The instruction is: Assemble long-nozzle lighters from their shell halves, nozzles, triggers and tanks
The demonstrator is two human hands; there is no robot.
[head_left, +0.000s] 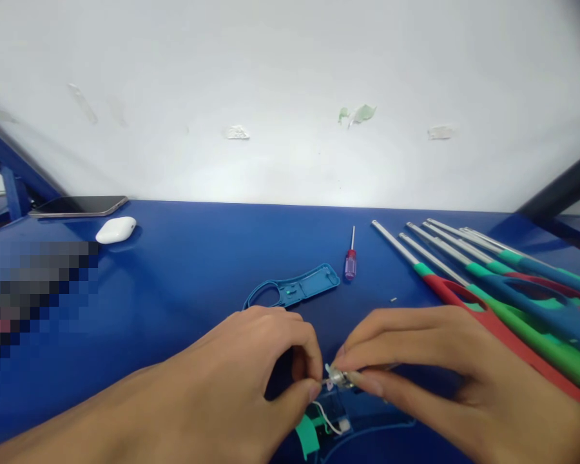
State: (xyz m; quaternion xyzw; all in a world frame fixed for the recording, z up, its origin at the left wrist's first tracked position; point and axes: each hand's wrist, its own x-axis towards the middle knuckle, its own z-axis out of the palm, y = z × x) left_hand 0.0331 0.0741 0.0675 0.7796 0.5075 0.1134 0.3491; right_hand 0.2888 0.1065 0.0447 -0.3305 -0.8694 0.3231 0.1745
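My right hand (415,361) pinches a small silver-and-clear part (338,377) between thumb and fingers. My left hand (275,361) meets it from the other side, thumb and forefinger closed near the part's left end; what lies between those fingertips is too small to name. Below them is an opened blue lighter body (381,422), partly hidden by both hands. In it are a green trigger piece (309,438) and a thin white wire or tube (326,415). Beyond my left hand lies the other blue casing half (314,285), its hollow inside facing up.
A small purple-handled screwdriver (350,264) and a tiny screw (393,299) lie behind my hands. Several long-barrelled lighters (488,296) fill the right side. At the back left are a phone (80,205) and a white earbud case (116,230). A white wall (290,161) borders the blue table.
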